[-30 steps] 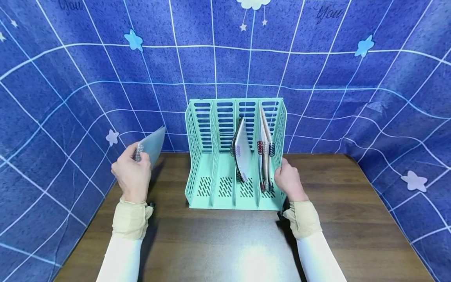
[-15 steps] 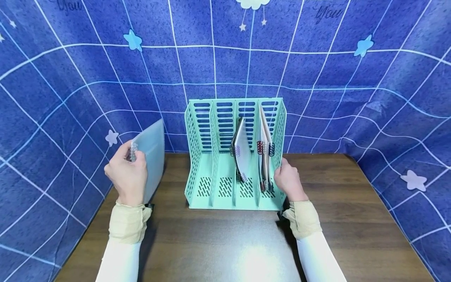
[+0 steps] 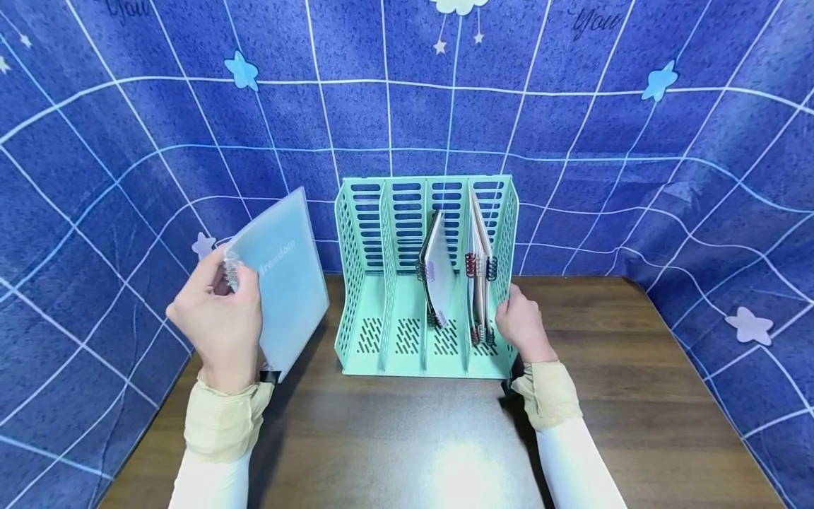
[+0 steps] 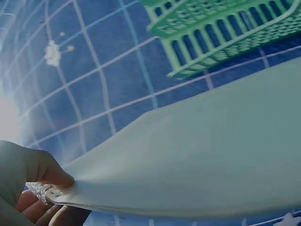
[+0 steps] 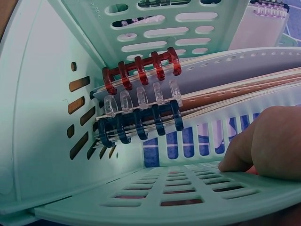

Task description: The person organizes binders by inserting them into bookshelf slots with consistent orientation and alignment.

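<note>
My left hand (image 3: pixel 219 322) pinches a pale blue, translucent-covered ring-bound notebook (image 3: pixel 289 283) by its clear ring edge. "freedom" is printed on its cover. The notebook is upright and tilted, left of a mint-green file rack (image 3: pixel 362 364). In the left wrist view the thumb lies on the cover beside the clear rings (image 4: pixel 47 192). My right hand (image 3: pixel 523 325) grips the rack's right side wall, with its fingers partly hidden behind the wall. Several ring-bound notebooks (image 5: pixel 141 75) with red, clear and dark rings lean in the rightmost compartment.
The third compartment from the left holds more ring-bound notebooks (image 3: pixel 439 276), one with a dark cover. Perforated dividers (image 3: pixel 386 304) split the rack. A brown wooden table (image 3: pixel 381 438) carries it, and a blue gridded cloth (image 3: pixel 420 120) hangs behind and at both sides.
My left hand has drawn the notebook up and toward me, turning its cover into fuller view. My right hand stays on the rack's side wall.
</note>
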Action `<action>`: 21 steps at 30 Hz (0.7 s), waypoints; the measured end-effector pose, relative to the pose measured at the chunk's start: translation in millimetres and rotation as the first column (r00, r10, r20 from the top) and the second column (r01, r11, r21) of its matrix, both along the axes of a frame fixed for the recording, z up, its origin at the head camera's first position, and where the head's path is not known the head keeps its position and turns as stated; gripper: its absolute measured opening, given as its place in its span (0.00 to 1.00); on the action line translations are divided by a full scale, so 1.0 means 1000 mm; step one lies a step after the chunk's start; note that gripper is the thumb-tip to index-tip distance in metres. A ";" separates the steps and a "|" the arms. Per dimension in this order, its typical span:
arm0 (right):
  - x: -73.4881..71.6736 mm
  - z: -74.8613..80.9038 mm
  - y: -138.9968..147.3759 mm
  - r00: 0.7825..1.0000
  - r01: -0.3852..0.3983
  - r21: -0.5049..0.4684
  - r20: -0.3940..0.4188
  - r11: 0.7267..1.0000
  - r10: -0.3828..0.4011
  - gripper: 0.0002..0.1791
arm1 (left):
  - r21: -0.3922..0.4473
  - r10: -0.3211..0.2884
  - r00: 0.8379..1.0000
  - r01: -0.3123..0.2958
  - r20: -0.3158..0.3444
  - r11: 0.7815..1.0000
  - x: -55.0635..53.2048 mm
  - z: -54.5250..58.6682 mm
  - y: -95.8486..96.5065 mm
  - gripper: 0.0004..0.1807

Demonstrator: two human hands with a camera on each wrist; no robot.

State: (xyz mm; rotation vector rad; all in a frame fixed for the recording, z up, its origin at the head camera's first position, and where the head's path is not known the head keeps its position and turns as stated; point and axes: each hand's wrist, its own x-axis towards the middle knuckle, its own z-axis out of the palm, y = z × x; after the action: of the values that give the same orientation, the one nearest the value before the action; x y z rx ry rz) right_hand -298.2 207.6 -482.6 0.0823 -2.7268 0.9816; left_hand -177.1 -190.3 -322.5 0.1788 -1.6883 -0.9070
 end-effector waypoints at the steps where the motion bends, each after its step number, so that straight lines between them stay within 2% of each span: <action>1: 0.000 0.000 0.000 1.000 0.000 0.000 -0.002 1.000 0.000 0.25 | 0.005 -0.006 1.000 0.006 -0.015 1.000 0.004 0.004 0.003 0.17; 5: 0.000 0.001 0.001 1.000 -0.004 -0.005 -0.016 1.000 0.004 0.25 | 0.036 -0.043 0.996 0.046 -0.080 0.998 0.017 0.017 0.011 0.19; 11: 0.000 0.002 0.002 1.000 -0.002 -0.003 -0.017 1.000 0.002 0.25 | 0.074 -0.156 0.980 0.166 -0.126 0.983 0.036 0.031 0.020 0.19; 16: 0.002 0.003 0.001 1.000 0.005 -0.001 0.006 1.000 -0.005 0.26 | 0.094 -0.231 0.964 0.245 -0.135 0.965 0.047 0.037 0.027 0.19; 21: 0.002 0.002 0.000 1.000 0.000 -0.005 0.021 1.000 0.001 0.27 | 0.137 -0.307 0.942 0.324 -0.134 0.936 0.050 0.036 0.040 0.17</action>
State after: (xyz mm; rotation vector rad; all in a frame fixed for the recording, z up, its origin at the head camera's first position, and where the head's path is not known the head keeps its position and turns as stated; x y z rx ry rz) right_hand -296.0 207.9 -480.2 0.0723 -2.7432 0.9948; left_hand -127.2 -150.5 -286.7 -0.0408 -1.5670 -1.2700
